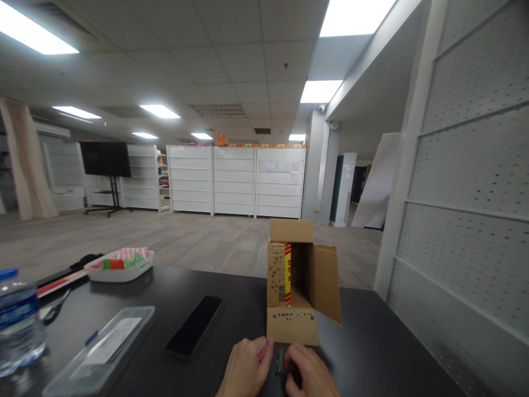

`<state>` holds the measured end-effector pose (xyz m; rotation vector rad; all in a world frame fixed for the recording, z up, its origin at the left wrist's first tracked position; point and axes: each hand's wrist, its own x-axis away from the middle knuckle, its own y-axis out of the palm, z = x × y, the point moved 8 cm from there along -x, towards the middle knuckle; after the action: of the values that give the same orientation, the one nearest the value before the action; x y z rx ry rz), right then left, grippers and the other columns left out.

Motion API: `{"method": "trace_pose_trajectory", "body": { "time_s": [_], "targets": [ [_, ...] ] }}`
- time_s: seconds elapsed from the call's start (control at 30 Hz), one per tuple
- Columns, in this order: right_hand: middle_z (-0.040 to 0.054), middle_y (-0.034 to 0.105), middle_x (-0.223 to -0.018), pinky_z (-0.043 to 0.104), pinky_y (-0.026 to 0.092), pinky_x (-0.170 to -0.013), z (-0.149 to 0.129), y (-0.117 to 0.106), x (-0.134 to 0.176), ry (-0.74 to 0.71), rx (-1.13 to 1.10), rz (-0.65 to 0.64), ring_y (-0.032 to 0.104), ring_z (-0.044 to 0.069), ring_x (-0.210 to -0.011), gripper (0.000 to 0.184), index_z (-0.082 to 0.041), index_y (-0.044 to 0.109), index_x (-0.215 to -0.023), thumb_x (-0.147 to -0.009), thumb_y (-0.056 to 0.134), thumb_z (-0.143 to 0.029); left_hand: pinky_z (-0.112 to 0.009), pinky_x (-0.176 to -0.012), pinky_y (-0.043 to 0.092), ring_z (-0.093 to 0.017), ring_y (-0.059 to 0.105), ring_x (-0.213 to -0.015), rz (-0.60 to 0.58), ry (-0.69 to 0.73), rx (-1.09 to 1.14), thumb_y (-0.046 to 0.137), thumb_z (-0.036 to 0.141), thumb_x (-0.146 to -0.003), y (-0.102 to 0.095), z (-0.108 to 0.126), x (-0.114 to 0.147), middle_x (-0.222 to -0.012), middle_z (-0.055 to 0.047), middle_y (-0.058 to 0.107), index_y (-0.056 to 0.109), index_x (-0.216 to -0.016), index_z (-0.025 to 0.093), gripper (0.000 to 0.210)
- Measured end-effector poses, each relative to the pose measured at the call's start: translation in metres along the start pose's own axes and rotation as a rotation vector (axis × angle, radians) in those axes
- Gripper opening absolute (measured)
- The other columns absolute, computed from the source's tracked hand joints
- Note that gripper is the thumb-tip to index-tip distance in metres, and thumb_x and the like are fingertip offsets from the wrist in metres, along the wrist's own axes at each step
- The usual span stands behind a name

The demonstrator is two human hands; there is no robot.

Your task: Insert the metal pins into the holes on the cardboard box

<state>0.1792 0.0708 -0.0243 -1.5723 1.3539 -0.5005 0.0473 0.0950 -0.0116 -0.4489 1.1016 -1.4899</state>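
My left hand [248,364] is at the near edge of the table, thumb pressed against its curled fingers. Whatever it may hold is hidden. Just right of it, my right hand [309,370] has curled fingers, their tips bent down beside several thin metallic pieces [280,358] like nails or pins, lying side by side between the hands. Right beyond both hands an open cardboard box [276,275] lies on its side, its mouth facing me. Its front flap [292,326] reaches toward my hands and bears a row of small holes or dots. Dark round spots cover the left panel.
On the black table [231,286] lie a phone [195,326], a clear plastic case [103,347] and scissors [55,309]. A water bottle [19,325] stands at far left, near a white basket [119,270] with colourful packets. A perforated white panel [467,220] rises on the right.
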Motion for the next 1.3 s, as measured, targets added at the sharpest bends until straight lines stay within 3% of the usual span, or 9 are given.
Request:
{"method": "trace_pose_trajectory", "body": {
  "time_s": [0.3, 0.93, 1.3],
  "targets": [
    [0.0019, 0.059, -0.082, 0.024, 0.038, -0.072, -0.002, -0.003, 0.0, 0.023, -0.007, -0.008, 0.055, 0.016, -0.079, 0.019, -0.019, 0.052, -0.076, -0.065, 0.047, -0.005, -0.027, -0.05, 0.018, -0.009, 0.043, -0.044, 0.006, 0.009, -0.018, 0.027, 0.042, -0.093, 0.001, 0.0, -0.001, -0.049, -0.001, 0.051, 0.05, -0.057, 0.018, 0.049],
    [0.0027, 0.059, -0.085, 0.025, 0.039, -0.074, -0.004, -0.023, 0.008, 0.027, -0.115, 0.191, 0.057, 0.017, -0.083, 0.016, -0.02, 0.052, -0.081, -0.091, 0.04, -0.021, -0.028, -0.052, 0.018, -0.011, 0.055, -0.05, -0.009, 0.037, -0.089, 0.029, 0.039, -0.094, -0.005, 0.009, 0.002, -0.054, -0.002, 0.059, 0.055, -0.061, 0.019, 0.047],
    [0.0048, 0.058, -0.084, 0.029, 0.04, -0.076, 0.003, -0.039, 0.005, 0.092, -0.023, 0.333, 0.055, 0.019, -0.083, 0.016, -0.019, 0.057, -0.084, -0.087, 0.042, -0.018, -0.028, -0.054, 0.019, -0.014, 0.06, -0.056, -0.04, 0.033, -0.146, 0.03, 0.04, -0.094, -0.006, 0.011, 0.0, -0.058, -0.004, 0.062, 0.06, -0.065, 0.018, 0.048]
  ]
}}
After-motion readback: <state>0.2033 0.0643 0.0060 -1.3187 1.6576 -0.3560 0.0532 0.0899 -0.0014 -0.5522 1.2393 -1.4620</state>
